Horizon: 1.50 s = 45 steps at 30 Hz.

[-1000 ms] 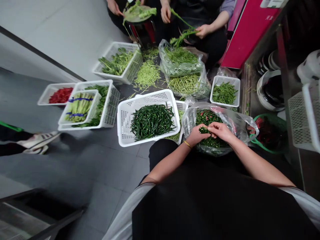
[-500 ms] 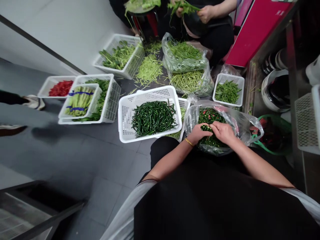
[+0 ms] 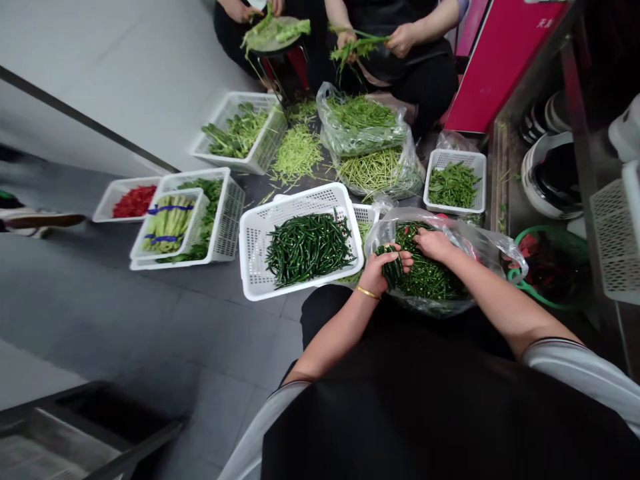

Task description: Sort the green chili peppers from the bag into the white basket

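Observation:
A bunch of dark green chillies (image 3: 392,268) lies in my left hand (image 3: 376,273), its fingers curled round them, at the left side of an open clear plastic bag (image 3: 379,233). My right hand (image 3: 434,244) reaches into the bag, fingertips down among the green chillies with stems (image 3: 430,277); what its fingers hold, if anything, is hidden. Left of the bag, a white perforated basket (image 3: 253,267) holds a heap of loose green chillies (image 3: 310,248).
White baskets of red chillies (image 3: 105,212), bundled stalks (image 3: 137,248) and leafy stems (image 3: 203,148) stand at the left. Bagged greens (image 3: 367,143) are ahead. A small basket (image 3: 456,208) and a green-rimmed basket (image 3: 530,300) stand right. Two people handle greens beyond.
My hands were together over the bag. My left hand has moved left, showing the chillies in it, while my right hand has moved slightly up and away into the bag.

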Available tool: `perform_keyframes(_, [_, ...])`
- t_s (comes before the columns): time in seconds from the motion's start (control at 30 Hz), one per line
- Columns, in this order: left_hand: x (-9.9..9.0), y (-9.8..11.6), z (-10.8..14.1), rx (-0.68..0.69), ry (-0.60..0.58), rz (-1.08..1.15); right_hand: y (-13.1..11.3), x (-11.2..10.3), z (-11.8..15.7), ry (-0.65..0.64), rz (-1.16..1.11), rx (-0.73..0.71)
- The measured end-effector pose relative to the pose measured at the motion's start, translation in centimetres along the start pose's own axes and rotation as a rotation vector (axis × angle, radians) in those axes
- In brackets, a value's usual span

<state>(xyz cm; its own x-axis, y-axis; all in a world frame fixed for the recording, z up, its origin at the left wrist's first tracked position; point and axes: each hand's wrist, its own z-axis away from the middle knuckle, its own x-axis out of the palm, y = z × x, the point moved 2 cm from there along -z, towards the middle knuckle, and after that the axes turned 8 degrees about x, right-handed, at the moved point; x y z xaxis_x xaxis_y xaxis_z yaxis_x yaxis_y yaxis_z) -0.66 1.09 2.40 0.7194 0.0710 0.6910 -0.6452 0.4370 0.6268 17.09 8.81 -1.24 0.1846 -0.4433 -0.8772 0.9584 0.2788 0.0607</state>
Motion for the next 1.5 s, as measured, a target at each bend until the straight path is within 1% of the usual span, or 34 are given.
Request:
perform_keyframes(0.07, [-0.1,0.1,-0.1,-0.008,0.008,0.011,0.7,-0.1,1.0,0.022,0.034,-0.061])
perform_keyframes(0.13, [-0.1,-0.1,-0.4,-0.014,0.006,-0.008,2.0,-0.1,3.3,0.096,0.034,-0.089])
perform_keyframes(0.17, [-0.1,-0.5,-0.5,-0.032,0.008,-0.033,2.6,0.0,4.6,0.146,0.020,-0.075])
perform_keyframes(0.23, [0.0,-1.6,-0.8,-0.108,0.018,-0.099,3.1,0.2,7.4,0.261,-0.037,0.002])
perform_keyframes(0.3, [0.0,-3.1,-1.0,-0.181,0.051,-0.157,2.2,0.6,10.0,0.394,-0.134,0.067])
perform_keyframes(0.33, [0.0,-3.8,-1.1,-0.195,0.078,-0.175,1.3,1.0,11.1,0.462,-0.192,0.062])
perform_keyframes(0.4, [-0.1,-4.8,-1.1,-0.174,0.125,-0.186,-1.0,1.8,12.9,0.578,-0.315,-0.020])
perform_keyframes(0.47, [-0.2,-5.1,-0.9,-0.133,0.145,-0.197,-3.0,2.7,14.1,0.618,-0.449,-0.114])
perform_keyframes(0.5, [-0.2,-5.0,-0.7,-0.116,0.137,-0.210,-3.6,3.0,14.4,0.594,-0.535,-0.151])
perform_keyframes(0.53, [-0.1,-4.7,-0.4,-0.103,0.116,-0.226,-3.8,3.3,14.5,0.532,-0.640,-0.174])
perform_keyframes(0.57, [0.1,-4.3,-0.1,-0.092,0.074,-0.244,-3.7,3.4,14.3,0.433,-0.775,-0.179])
perform_keyframes(0.6, [0.3,-3.8,0.3,-0.085,0.011,-0.263,-3.3,3.4,14.0,0.302,-0.940,-0.165])
perform_keyframes(0.7, [1.2,-2.5,1.5,-0.088,-0.235,-0.305,-1.9,3.0,12.5,-0.185,-1.464,-0.089])
perform_keyframes(0.73, [1.4,-2.2,1.8,-0.091,-0.295,-0.321,-1.7,2.6,12.0,-0.305,-1.582,-0.082])
perform_keyframes(0.77, [1.5,-1.9,2.1,-0.091,-0.333,-0.334,-1.7,2.2,11.5,-0.374,-1.650,-0.090])
perform_keyframes(0.8, [1.6,-1.8,2.3,-0.089,-0.351,-0.341,-1.8,1.9,11.1,-0.396,-1.670,-0.108])
perform_keyframes(0.83, [1.6,-1.8,2.4,-0.086,-0.359,-0.343,-2.0,1.6,10.9,-0.378,-1.651,-0.127])
perform_keyframes(0.87, [1.5,-1.9,2.5,-0.086,-0.359,-0.343,-2.3,1.4,10.8,-0.330,-1.598,-0.145])
perform_keyframes(0.9, [1.4,-2.0,2.7,-0.093,-0.351,-0.341,-2.6,1.4,10.9,-0.255,-1.505,-0.161])
perform_keyframes(0.93, [1.2,-2.2,3.0,-0.111,-0.337,-0.340,-2.8,1.5,11.2,-0.146,-1.373,-0.161])
perform_keyframes(1.0, [0.9,-2.8,3.7,-0.192,-0.303,-0.349,-2.9,1.8,12.2,0.110,-1.008,-0.110])
perform_keyframes(1.03, [0.7,-3.1,4.0,-0.243,-0.281,-0.353,-2.7,1.9,12.6,0.216,-0.805,-0.070])
perform_keyframes(1.07, [0.5,-3.3,4.4,-0.285,-0.257,-0.350,-2.5,2.0,12.8,0.282,-0.620,-0.037])
perform_keyframes(1.1, [0.4,-3.4,4.6,-0.306,-0.229,-0.339,-2.1,2.0,12.6,0.307,-0.469,-0.019])
perform_keyframes(1.17, [0.0,-3.1,4.7,-0.288,-0.168,-0.306,-1.0,1.5,11.2,0.277,-0.276,-0.010])
perform_keyframes(1.23, [-0.3,-2.5,4.2,-0.221,-0.105,-0.271,0.5,0.5,8.6,0.224,-0.173,0.044])
perform_keyframes(1.3, [-0.7,-1.9,3.5,-0.170,-0.048,-0.237,2.0,-0.5,6.2,0.111,-0.097,0.122])
perform_keyframes(1.37, [-0.9,-1.8,2.9,-0.143,0.007,-0.193,2.8,-1.0,5.2,0.039,-0.069,0.153])
perform_keyframes(1.4, [-1.0,-2.0,2.7,-0.136,0.028,-0.170,2.9,-1.0,5.4,0.054,-0.088,0.156])
perform_keyframes(1.43, [-0.9,-2.3,2.5,-0.135,0.042,-0.152,2.6,-0.8,6.2,0.110,-0.136,0.154])
perform_keyframes(1.5, [-0.7,-3.3,2.2,-0.141,0.053,-0.125,1.2,0.2,8.9,0.269,-0.297,0.145])
